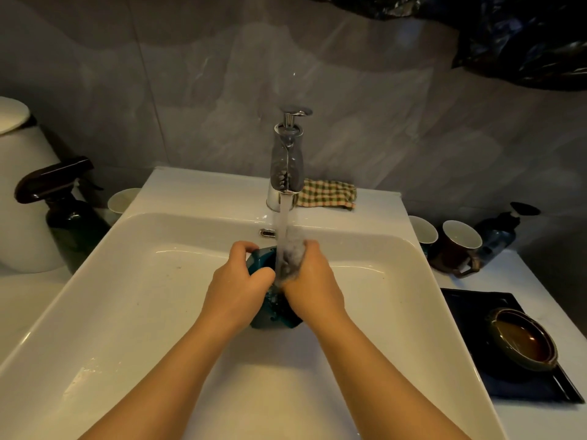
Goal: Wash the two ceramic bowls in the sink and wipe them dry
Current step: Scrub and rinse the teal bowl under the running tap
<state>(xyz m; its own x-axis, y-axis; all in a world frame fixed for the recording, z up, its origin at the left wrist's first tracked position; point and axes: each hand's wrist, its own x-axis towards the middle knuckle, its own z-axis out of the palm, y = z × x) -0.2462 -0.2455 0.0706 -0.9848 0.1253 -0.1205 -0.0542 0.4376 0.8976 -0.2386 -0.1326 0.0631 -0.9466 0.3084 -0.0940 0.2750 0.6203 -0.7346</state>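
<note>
Item one, the teal bowl (273, 317), is inside the sink (127, 281), lifted off the basin floor and tipped on edge beneath the tap (286, 160). The water stream (282, 223) falls on its upper rim. In my judgement the tilt lets the water run through and out instead of pooling.

The left hand (238, 284) grips the bowl's left rim, fingers curled over the edge. This steadies the bowl against the scrubbing pressure from the other side.

The right hand (313, 284) is closed around a grey soapy wad (290, 260) and holds it against the bowl directly under the stream. Whether the wad is a sponge or a cloth cannot be determined.

Item two, the brown bowl (524, 341), sits upright on a dark tray (470, 301) on the desk, to the right of the sink and well apart from the water. Whether it is washed or waiting cannot be told; parking it there leaves the basin free for one bowl at a time.

A checked cloth (327, 193) lies folded on the sink ledge just beside the tap base. It is near enough to reach, and is presumably reserved for drying.

Assessment: washing of the first bowl is in progress. No wiping has begun.
</note>
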